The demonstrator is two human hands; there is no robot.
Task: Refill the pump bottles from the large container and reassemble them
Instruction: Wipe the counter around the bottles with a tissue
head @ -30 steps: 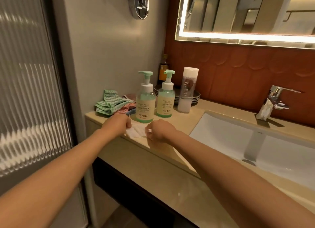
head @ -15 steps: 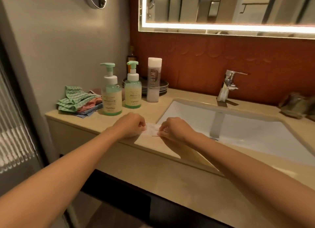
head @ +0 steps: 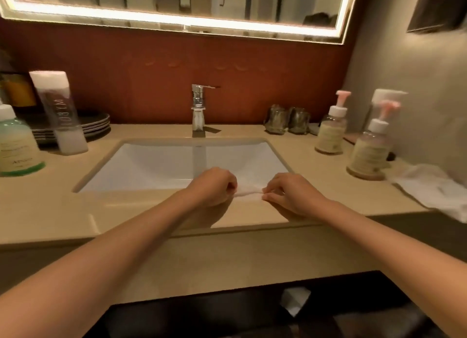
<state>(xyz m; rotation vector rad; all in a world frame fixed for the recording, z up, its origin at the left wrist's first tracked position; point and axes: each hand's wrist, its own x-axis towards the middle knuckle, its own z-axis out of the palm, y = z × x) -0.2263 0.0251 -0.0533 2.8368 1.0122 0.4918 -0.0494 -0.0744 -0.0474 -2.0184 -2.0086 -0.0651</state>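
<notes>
My left hand (head: 214, 186) and my right hand (head: 288, 193) each pinch an end of a small white tissue (head: 249, 195), held over the front rim of the sink (head: 106, 171). Two pump bottles with pink pumps stand upright at the right: one (head: 331, 130) further back, one (head: 371, 148) nearer. A green pump bottle (head: 15, 145) stands at the far left edge, partly cut off. Beside it stands a tall clear bottle with a white cap (head: 60, 115).
A chrome faucet (head: 198, 108) rises behind the basin. Two glass tumblers (head: 288, 120) sit right of it. Dark stacked plates (head: 96, 125) lie behind the tall bottle. A white cloth (head: 434, 188) hangs over the counter's right edge. A lit mirror (head: 177, 4) spans the wall.
My hands have slid right along the counter with the tissue, from beside the green bottles to in front of the basin. The view has turned right, bringing the pink pump bottles into sight.
</notes>
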